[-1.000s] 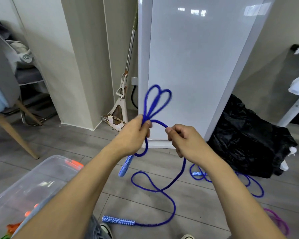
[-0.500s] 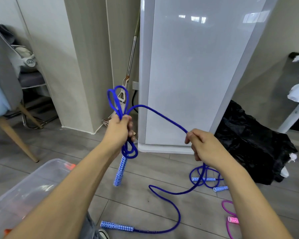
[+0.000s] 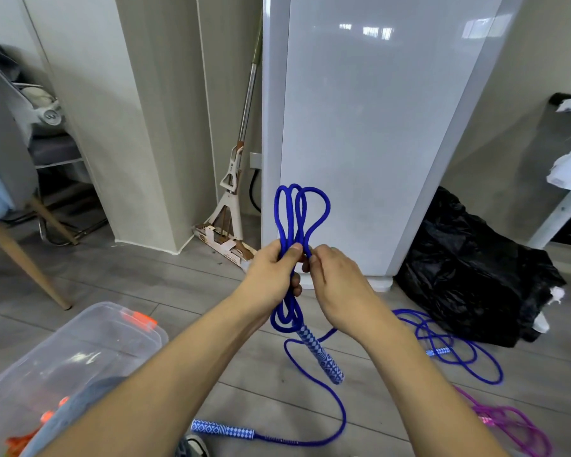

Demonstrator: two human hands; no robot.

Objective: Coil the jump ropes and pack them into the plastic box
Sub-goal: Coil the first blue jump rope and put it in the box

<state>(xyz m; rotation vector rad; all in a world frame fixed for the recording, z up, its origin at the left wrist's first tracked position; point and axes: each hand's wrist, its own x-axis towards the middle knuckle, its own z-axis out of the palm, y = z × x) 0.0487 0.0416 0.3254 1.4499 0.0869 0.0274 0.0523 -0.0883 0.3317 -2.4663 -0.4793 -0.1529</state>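
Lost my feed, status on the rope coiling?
Left hand grips blue rope loops; right hand pinches a strand there. One handle trails on floor. Plastic box unobstructed.

head view – worn on the person's head | faces forward and down | close over both forearms, floor (image 3: 152, 278) beyond | white cabinet (image 3: 370, 127) straight ahead – near | single view, nothing shared

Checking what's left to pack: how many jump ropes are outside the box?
3: a blue rope in both hands, another blue rope on the floor by the black bag, a pink rope lower right. More may be hidden.
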